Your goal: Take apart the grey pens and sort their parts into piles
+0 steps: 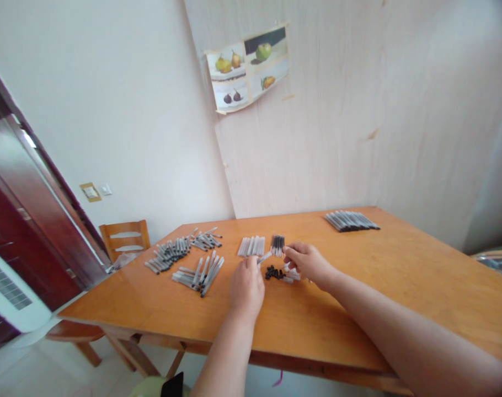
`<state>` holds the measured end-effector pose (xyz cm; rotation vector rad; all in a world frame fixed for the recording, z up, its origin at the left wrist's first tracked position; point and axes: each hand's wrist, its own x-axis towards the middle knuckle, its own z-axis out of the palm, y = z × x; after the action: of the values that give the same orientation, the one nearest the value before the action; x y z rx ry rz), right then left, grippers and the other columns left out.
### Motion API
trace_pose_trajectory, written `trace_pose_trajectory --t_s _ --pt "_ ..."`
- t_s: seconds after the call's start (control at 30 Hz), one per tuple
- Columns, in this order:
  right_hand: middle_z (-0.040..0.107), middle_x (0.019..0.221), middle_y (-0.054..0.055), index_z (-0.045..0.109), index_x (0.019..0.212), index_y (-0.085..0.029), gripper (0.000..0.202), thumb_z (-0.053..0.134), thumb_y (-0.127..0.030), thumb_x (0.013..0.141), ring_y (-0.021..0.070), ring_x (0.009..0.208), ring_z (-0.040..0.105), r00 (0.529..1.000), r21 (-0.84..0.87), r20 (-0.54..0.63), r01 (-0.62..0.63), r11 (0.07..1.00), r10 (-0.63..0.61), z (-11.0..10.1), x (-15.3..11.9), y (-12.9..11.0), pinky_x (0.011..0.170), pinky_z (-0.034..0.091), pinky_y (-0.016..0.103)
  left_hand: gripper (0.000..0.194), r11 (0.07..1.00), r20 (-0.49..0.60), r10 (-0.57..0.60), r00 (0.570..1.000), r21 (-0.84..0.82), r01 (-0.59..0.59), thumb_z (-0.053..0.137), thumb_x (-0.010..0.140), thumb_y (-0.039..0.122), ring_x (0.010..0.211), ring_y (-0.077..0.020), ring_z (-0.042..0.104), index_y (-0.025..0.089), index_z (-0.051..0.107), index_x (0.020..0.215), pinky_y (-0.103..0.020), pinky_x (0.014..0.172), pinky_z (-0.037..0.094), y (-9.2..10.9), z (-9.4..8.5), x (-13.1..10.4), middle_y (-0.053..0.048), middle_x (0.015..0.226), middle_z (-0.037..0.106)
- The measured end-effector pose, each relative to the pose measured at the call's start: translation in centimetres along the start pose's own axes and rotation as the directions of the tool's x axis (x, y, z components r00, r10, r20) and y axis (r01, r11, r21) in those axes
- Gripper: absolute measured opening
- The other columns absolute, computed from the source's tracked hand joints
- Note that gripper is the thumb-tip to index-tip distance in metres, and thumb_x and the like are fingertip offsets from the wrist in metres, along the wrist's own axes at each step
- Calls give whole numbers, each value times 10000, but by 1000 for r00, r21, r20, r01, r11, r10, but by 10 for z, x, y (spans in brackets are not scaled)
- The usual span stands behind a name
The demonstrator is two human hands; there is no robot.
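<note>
My left hand (247,284) is closed around a pale translucent pen barrel (265,257), whose free end points up and to the right. Just right of that end, the fingertips of my right hand (309,261) are pinched together; anything between them is too small to make out. Behind the hands lie a row of clear pen barrels (251,246) and a bundle of thin dark pen refills (278,244). Between my hands is a heap of small black pieces (272,272). Whitish translucent caps (291,274) lie beside it, partly under my right hand.
Grey pens with black ends lie in piles on the left of the wooden table (400,275): a large pile (170,253), a far one (207,239) and a near one (200,274). A neat row of pens (351,220) lies far right. A chair (124,237) stands behind.
</note>
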<state>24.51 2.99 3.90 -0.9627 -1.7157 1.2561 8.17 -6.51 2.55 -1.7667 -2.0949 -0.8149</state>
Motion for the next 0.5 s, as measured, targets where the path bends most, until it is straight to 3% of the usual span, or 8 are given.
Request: trace_pose_trajectory --t_s 0.2,0.3,0.5 --pt "649 662 33 583 786 -154 342 519 -481 866 68 457 502 986 187 159 -89 978 59 12 -9 -8 394 332 174 222 990 0 122 992 -75 -122 406 920 192 1000 -214 582 217 559 1079 -326 888 440 11 -2 -1 -96 1032 631" --pt "626 615 12 563 739 -158 322 546 -459 852 61 443 478 987 193 152 -70 979 41 13 -9 -7 398 320 174 207 982 -10 166 986 -86 -166 405 928 218 967 -208 586 213 559 1066 -322 861 446 11 -1 -2 -88 1006 636" --pt "598 561 -6 532 671 -172 322 553 -449 833 67 433 460 994 178 110 -22 984 2 10 -8 -11 412 327 188 234 988 -3 136 991 -75 -136 394 952 324 953 -206 599 219 580 1048 -306 832 447 9 2 -1 -80 991 652"
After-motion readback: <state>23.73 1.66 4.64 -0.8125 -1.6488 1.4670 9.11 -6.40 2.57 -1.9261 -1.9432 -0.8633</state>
